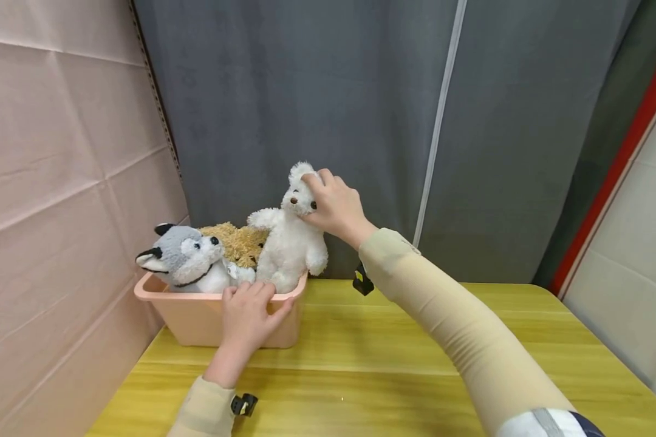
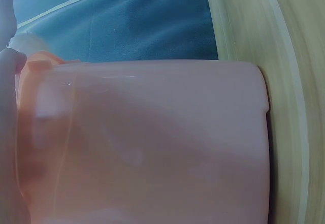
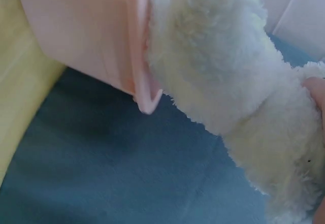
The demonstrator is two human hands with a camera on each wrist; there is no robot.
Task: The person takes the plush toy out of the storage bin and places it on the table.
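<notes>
Yellow table (image 1: 361, 358), right grip (image 1: 336, 209) clamped on white bear's head (image 1: 300, 194), left grip (image 1: 248, 315) clutching pink bin rim (image 1: 153, 297)

The rectangular pink plastic bin (image 1: 197, 321) looks smooth with a soft sheen. Inside it, the white teddy bear (image 1: 292, 243) has curly, fluffy plush; the grey-and-white husky toy (image 1: 188, 258) beside it is short-piled. Under the bin, the yellow wood-grain tabletop (image 1: 361, 364) is smooth, semi-glossy.

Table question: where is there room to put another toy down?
The yellow table is bare right of the pink bin, under the right hand holding the white bear, and in front near the left hand. The bin is crowded: bear, husky, tan plush.
</notes>
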